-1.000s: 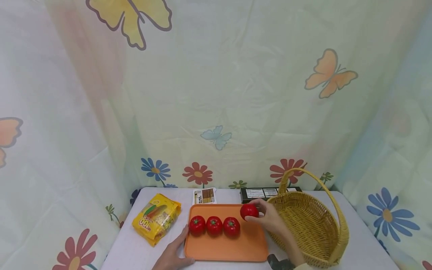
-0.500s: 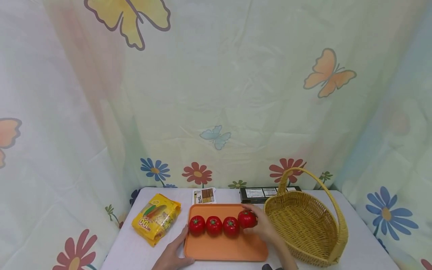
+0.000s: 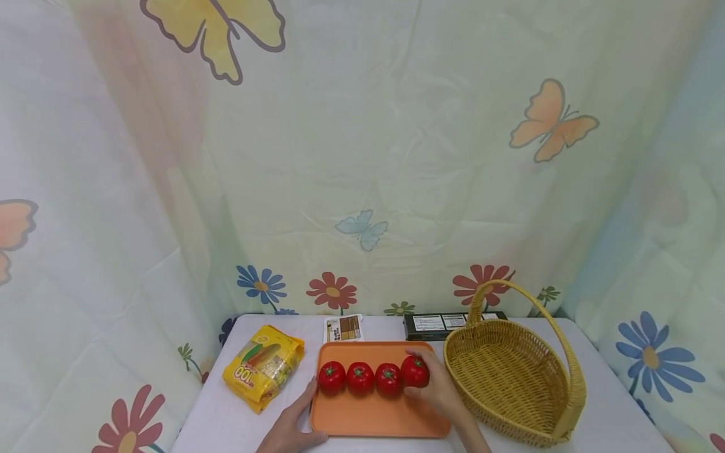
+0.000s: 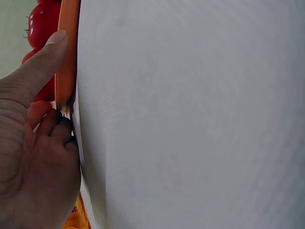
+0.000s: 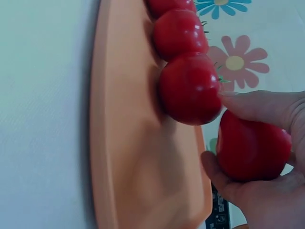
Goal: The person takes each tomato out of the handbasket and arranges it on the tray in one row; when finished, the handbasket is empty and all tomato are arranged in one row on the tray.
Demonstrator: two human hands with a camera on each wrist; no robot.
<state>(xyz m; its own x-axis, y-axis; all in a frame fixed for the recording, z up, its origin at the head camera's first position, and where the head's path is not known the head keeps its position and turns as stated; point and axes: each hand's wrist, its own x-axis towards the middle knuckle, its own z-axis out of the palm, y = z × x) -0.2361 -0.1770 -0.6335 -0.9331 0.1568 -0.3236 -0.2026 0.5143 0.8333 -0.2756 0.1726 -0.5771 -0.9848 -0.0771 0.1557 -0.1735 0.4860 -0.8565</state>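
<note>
An orange tray (image 3: 370, 420) lies on the table, with a row of red tomatoes (image 3: 360, 379) along its middle. My right hand (image 3: 440, 391) holds the rightmost tomato (image 3: 415, 372) between thumb and fingers, beside the third one. In the right wrist view that tomato (image 5: 252, 148) sits in the grip, the thumb tip close against the neighbouring tomato (image 5: 190, 88). Whether it bears on the tray is hidden. My left hand (image 3: 290, 428) grips the tray's near left corner. In the left wrist view the thumb (image 4: 44, 67) lies over the orange rim (image 4: 69, 62), fingers bent at the corner.
A yellow snack bag (image 3: 264, 368) lies left of the tray. At the right stands a wicker basket (image 3: 512, 377) with a tall arched handle. A black box (image 3: 438, 323) and a small printed packet (image 3: 343, 328) lie behind the tray, before a flowered curtain (image 3: 362, 157).
My right hand has brought its tomato down and slightly toward me, from above the tray's far right part to the right end of the row. My left hand stays at the tray.
</note>
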